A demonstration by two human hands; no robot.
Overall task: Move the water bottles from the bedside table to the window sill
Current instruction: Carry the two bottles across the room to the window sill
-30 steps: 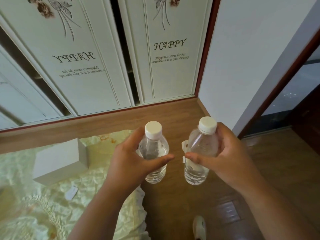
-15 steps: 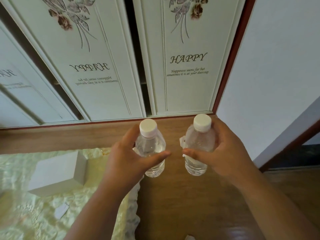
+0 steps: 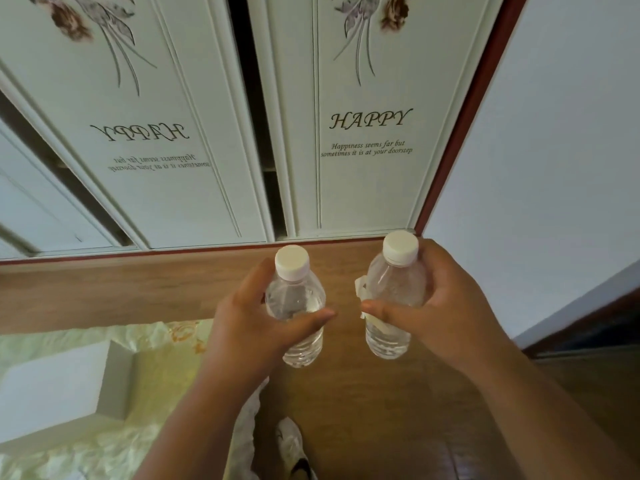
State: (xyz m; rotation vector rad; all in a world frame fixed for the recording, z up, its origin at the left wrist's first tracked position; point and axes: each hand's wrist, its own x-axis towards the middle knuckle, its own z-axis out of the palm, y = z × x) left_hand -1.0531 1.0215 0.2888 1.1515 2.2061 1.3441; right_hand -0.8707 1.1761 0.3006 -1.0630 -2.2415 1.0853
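I carry two clear water bottles with white caps, both upright above the wooden floor. My left hand [image 3: 249, 323] grips the left bottle [image 3: 296, 299] round its middle, thumb across the front. My right hand [image 3: 446, 313] holds the right bottle [image 3: 393, 292], which has a torn white label strip on its left side. The two bottles are a short gap apart. Neither the bedside table nor the window sill is in view.
White wardrobe doors [image 3: 363, 133] printed with flowers and "HAPPY" stand straight ahead, with a dark gap between them. A white wall [image 3: 554, 150] rises on the right. A bed with pale green cover [image 3: 156, 348] and a white box [image 3: 59, 386] lies at lower left. A shoe [image 3: 294, 448] shows below.
The view has tilted up and turned left, so the wardrobe fills more of the frame and the doorway at right has dropped away. Both hands keep their grip on the bottles.
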